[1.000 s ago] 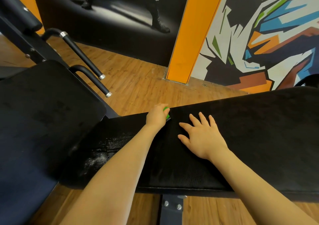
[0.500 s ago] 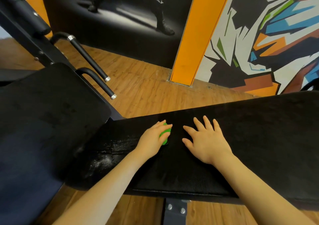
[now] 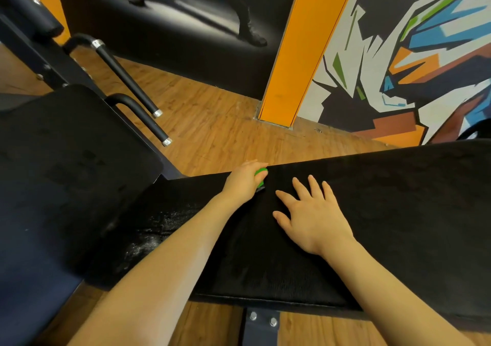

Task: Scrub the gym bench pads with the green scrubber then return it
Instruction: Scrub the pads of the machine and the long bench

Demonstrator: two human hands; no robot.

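Observation:
My left hand (image 3: 243, 182) grips the green scrubber (image 3: 261, 176) and holds it against the far edge of the long black bench pad (image 3: 398, 213). Only a small green part of the scrubber shows past my fingers. My right hand (image 3: 313, 217) lies flat on the same pad just right of the scrubber, fingers spread. A whitish wet or soapy patch (image 3: 154, 229) marks the pad's left end. A second, wider black pad (image 3: 66, 173) sits at the left, angled.
Two black padded handle bars with silver end caps (image 3: 159, 126) jut out beyond the left pad. The bench's metal bracket with bolts (image 3: 261, 319) is under the near edge. Wooden floor, an orange pillar (image 3: 300, 53) and a painted wall lie beyond.
My left hand pulled the scrubber back toward me across the pad, then pushed it out again to the far edge. My right hand has stayed flat in place.

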